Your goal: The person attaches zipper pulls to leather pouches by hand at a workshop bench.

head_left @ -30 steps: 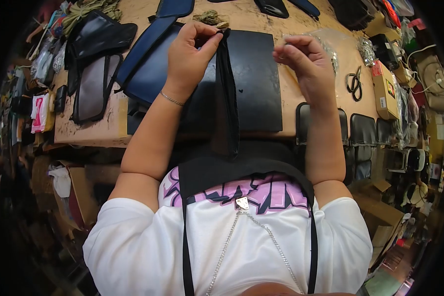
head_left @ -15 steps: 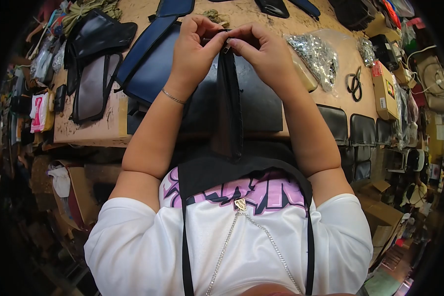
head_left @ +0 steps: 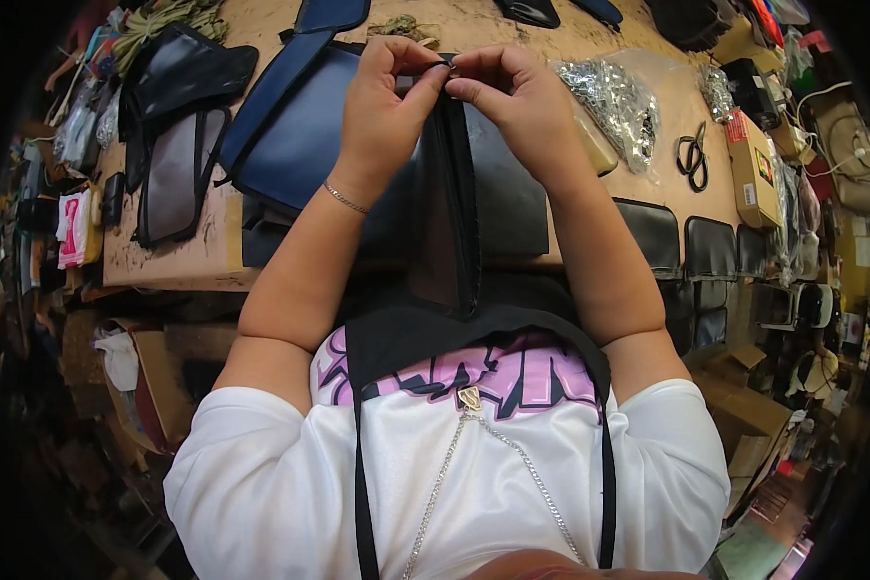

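Note:
A black zippered case panel [head_left: 445,213] hangs on edge between my arms, its zipper edge facing me and its lower end near my apron. My left hand [head_left: 389,101] pinches the top end of its black zipper tape [head_left: 442,66]. Right beside it, my right hand [head_left: 512,101] has thumb and fingers closed at the same end, where a small metal zipper slider [head_left: 452,68] partly shows. My fingertips hide most of the slider. Behind the panel, a flat black sheet [head_left: 507,193] and a blue case piece [head_left: 295,121] lie on the table.
Black case pieces [head_left: 179,179] lie at the left of the table [head_left: 179,263]. To the right are a plastic bag of metal parts [head_left: 619,106], black scissors [head_left: 692,159] and a cardboard box [head_left: 752,169]. Small black panels [head_left: 648,232] line the front right edge.
The metal slider's pull, visible below my right thumb before, is now mostly hidden at my fingertips. My hands stay together at the zipper end, and the hanging panel has shifted slightly.

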